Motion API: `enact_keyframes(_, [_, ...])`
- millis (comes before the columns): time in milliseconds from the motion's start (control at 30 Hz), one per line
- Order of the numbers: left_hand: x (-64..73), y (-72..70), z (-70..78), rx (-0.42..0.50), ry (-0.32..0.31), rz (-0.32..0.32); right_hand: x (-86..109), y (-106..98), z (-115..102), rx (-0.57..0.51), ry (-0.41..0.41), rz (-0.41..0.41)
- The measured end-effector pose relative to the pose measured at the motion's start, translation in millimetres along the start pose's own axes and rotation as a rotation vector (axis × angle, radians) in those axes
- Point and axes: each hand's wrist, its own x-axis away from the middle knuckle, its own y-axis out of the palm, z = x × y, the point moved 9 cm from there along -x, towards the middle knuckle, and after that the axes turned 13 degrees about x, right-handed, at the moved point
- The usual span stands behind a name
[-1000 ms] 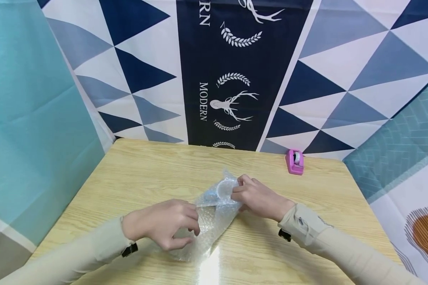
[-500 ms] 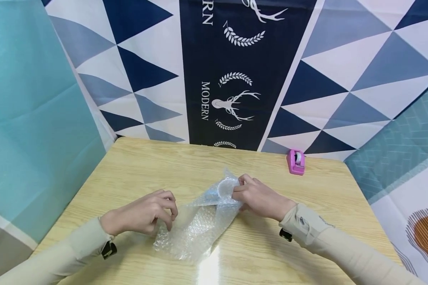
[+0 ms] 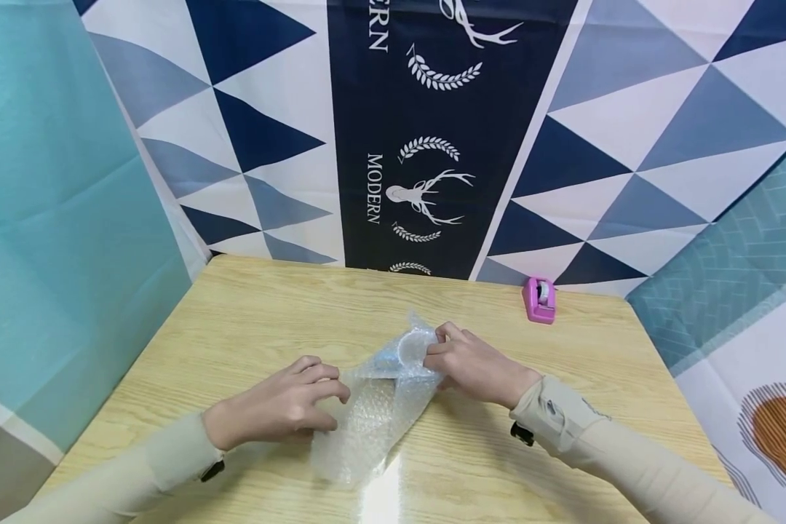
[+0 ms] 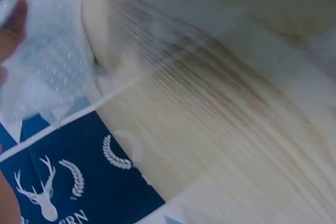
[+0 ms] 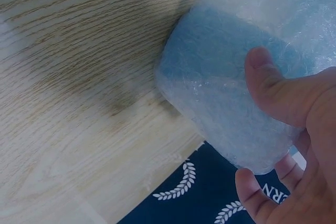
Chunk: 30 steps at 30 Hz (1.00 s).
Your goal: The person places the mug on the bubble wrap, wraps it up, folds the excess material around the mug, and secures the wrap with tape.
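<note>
A rounded blue-and-white object (image 5: 210, 51) lies in a sheet of bubble wrap (image 3: 360, 429) on the table; its kind is blurred by the plastic. In the head view, its pale round end (image 3: 414, 348) faces the right hand (image 3: 474, 364). That hand grips the wrapped object, thumb over the near side and fingers around the end in the right wrist view. My left hand (image 3: 282, 404), fingers curled, holds the left edge of the loose wrap; the plastic partly hides the contact. Part of this hand's fingers (image 4: 11, 32) shows at the left wrist view's upper left.
A pink tape dispenser (image 3: 540, 300) stands at the back right of the wooden table (image 3: 268, 313). Patterned cloth (image 3: 426, 182) hangs behind the table's back edge, and teal cloth (image 3: 59, 218) borders the left side.
My left hand moved left to the wrap's edge, then back right, and the loose edge shifted right with it. The right hand stays in place on the wrapped object.
</note>
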Motion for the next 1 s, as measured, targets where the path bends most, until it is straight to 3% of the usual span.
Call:
enact_keyframes(233, [-27.4,-0.1,12.3,-0.063,0.173,0.062,-1.0,-0.1,-2.2,0.010,-0.005,0.000])
enact_keyframes(333, [-44.9,4.1,14.6,-0.117,0.263,0.054,-1.0,-0.4,-0.9,0.015,0.003,0.002])
enact_keyframes(400, [-58.4,8.0,12.4,-0.119,0.286,0.039,-0.5,-0.5,0.4,0.012,0.012,0.006])
enact_keyframes(533, [-82.1,16.2,-1.7,-0.027,0.222,0.018,0.7,0.6,0.7,-0.003,0.021,0.001])
enact_keyframes(633, [-92.5,21.9,-14.9,0.057,0.154,0.024,1.1,1.5,0.2,0.000,0.023,0.001])
enact_keyframes(1000, [-106.7,28.8,-46.6,0.157,-0.025,0.070,0.1,0.3,0.5,-0.003,0.019,0.032])
